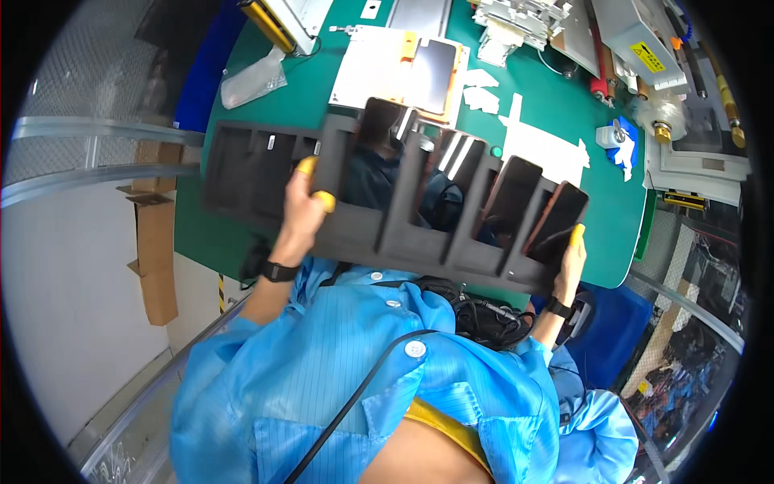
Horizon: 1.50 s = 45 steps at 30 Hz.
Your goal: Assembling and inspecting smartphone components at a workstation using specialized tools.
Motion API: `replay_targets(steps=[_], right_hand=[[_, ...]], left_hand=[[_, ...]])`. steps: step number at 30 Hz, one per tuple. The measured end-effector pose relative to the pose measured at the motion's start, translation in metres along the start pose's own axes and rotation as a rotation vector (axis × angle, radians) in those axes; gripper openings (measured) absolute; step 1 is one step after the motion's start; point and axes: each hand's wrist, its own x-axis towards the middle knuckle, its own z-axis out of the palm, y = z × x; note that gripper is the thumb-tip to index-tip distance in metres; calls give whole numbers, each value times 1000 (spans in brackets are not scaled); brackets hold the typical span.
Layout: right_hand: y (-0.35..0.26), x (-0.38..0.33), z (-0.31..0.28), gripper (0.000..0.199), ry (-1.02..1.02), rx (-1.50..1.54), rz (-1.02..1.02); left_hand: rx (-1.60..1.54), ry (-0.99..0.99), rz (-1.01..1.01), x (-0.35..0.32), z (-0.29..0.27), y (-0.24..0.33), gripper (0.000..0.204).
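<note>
Both my hands grip a black foam tray (355, 234), held tilted over the near side of the table. Several glossy dark phone-like panels (511, 194) stand in its slots, reflecting light. My left hand (302, 214), with yellow finger covers on the thumb and a finger, holds the tray's left part. My right hand (571, 262), with a yellow finger cover, clasps its right end. A second black slotted piece (230, 169) shows left of my left hand; whether it is a separate tray, I cannot tell. Beyond the tray, another phone-like panel (435, 73) lies on a pale fixture (367, 68).
The green table (214, 234) carries a clear plastic bag (254, 81) at far left, white sheets (548, 153) right of centre and a small white container (610, 135) at right. Machinery (516, 20) stands at the back. Cardboard boxes (153, 258) are at left, a blue chair (617, 331) at right.
</note>
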Motion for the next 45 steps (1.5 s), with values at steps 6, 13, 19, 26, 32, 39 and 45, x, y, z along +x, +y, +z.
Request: replay_targets(steps=[6, 13, 19, 26, 32, 39, 45], right_hand=[[-34, -81, 130, 21, -96, -729, -410], [-38, -114, 241, 25, -280, -673, -585], [-68, -141, 242, 28, -94, -710, -695], [-66, -140, 257, 17, -258, -657, -712], [-67, -136, 248, 25, -357, -433, -562], [-67, -91, 195, 18, -384, -149, -216], [-89, 15, 229, 29, -200, -91, -433]], left_hand=[[289, 154, 53, 73, -169, -20, 44], [545, 175, -18, 139, -274, -53, 40], [638, 370, -171, 157, -264, -76, 47], [1119, 539, 194, 135, -123, 21, 40], [723, 10, 690, 171, 68, 5, 19], [989, 182, 474, 184, 148, 0, 53], [-65, -140, 117, 163, 116, 35, 15]])
